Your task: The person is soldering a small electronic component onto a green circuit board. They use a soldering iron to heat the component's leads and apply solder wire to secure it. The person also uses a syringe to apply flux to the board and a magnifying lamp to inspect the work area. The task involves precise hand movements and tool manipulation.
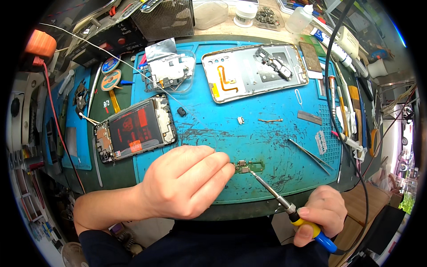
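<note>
My left hand (189, 180) is closed, its thumb and fingertips pressed together at the left end of a small green circuit board (258, 167). That end is hidden behind the fingers. Small metal connectors sit on the board, which is low on the blue work mat (213, 118). My right hand (323, 212) grips a soldering iron (316, 232) by its yellow and blue handle, from the lower right. Its metal tip meets the board, or hovers just above it, near the connectors. A thin pale wire (144, 76) runs from the upper left down toward my left hand.
An opened phone (138, 129) with a black battery lies left. Behind are a silver phone back cover (255, 71) and a clear tray (187, 84) of phone parts. Tweezers (311, 155) rest right of the board. The iron's black cable (328, 80) loops along the right side.
</note>
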`<move>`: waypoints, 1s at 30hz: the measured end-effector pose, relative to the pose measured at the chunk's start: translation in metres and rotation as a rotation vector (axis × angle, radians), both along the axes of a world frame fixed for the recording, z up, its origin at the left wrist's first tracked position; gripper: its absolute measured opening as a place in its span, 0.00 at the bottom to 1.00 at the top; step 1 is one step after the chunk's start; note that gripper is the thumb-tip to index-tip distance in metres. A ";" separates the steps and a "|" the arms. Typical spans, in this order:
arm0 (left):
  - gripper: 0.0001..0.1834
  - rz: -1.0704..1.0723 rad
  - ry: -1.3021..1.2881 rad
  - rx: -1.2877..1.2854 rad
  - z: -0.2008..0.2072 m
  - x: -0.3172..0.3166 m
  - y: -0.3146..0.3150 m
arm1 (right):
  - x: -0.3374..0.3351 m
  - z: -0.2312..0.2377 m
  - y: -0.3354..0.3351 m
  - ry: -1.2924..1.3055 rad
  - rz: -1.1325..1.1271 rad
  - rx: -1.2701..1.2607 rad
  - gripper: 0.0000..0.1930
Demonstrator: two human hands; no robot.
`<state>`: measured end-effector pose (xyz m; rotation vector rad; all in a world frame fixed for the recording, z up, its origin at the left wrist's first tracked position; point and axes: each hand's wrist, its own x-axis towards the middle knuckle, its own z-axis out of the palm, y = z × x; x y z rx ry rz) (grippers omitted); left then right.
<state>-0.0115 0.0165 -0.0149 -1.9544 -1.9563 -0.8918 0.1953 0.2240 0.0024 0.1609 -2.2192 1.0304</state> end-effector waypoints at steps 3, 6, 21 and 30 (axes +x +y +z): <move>0.12 0.014 0.028 -0.004 0.004 0.006 -0.001 | -0.009 -0.001 0.006 -0.022 0.045 0.028 0.10; 0.12 0.016 0.035 0.038 0.005 0.009 -0.003 | -0.010 0.003 0.009 -0.071 0.094 0.006 0.17; 0.13 -0.149 -0.483 0.116 0.016 0.014 -0.007 | -0.050 0.001 -0.025 -0.131 0.222 -0.205 0.25; 0.13 -0.030 -0.562 0.051 0.020 0.010 -0.014 | -0.039 -0.003 -0.003 -0.177 0.147 -0.299 0.26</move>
